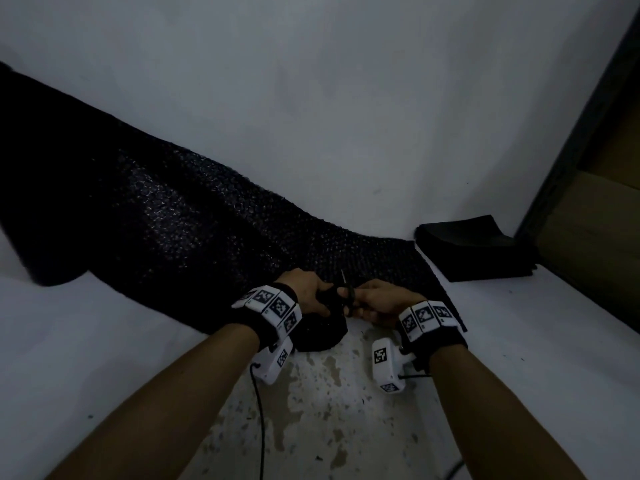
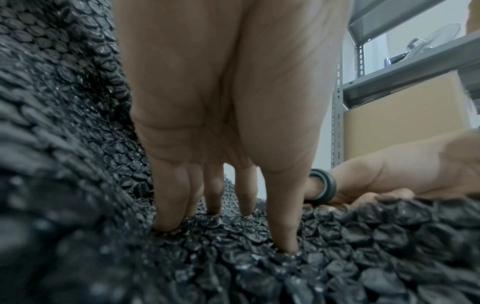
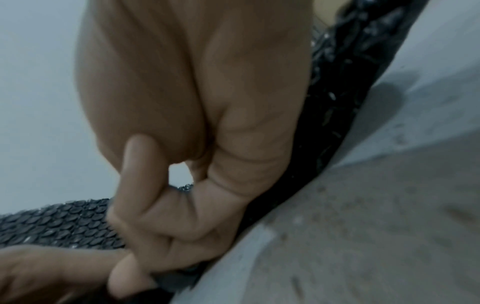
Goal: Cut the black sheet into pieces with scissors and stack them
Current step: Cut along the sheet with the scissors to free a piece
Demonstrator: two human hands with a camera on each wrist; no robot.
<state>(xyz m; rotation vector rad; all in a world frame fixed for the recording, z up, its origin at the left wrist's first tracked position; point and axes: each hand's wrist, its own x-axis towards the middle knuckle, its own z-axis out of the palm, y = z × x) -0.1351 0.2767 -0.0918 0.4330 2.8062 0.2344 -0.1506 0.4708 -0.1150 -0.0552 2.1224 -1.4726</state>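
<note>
A long black bubble-wrap sheet (image 1: pixel 156 209) lies across the white surface from the far left to the near right. My left hand (image 1: pixel 308 299) rests on its near edge. In the left wrist view its straight fingers (image 2: pixel 283 205) press down into the bubbles (image 2: pixel 233 267). My right hand (image 1: pixel 377 303) grips black scissors (image 1: pixel 349 296) just right of the left hand, blades pointing away from me over the sheet. A digit of the right hand passes through a handle ring (image 2: pixel 324 187). The right fingers (image 3: pixel 182 216) are curled. A stack of cut black pieces (image 1: pixel 474 247) lies at the right.
A grey metal shelf (image 2: pixel 389 82) holding a cardboard box (image 2: pixel 402 123) stands at the right beyond the stack. In front of me the surface is worn and speckled (image 1: pixel 329 410). A black cable (image 1: pixel 259 410) hangs from the left wrist camera.
</note>
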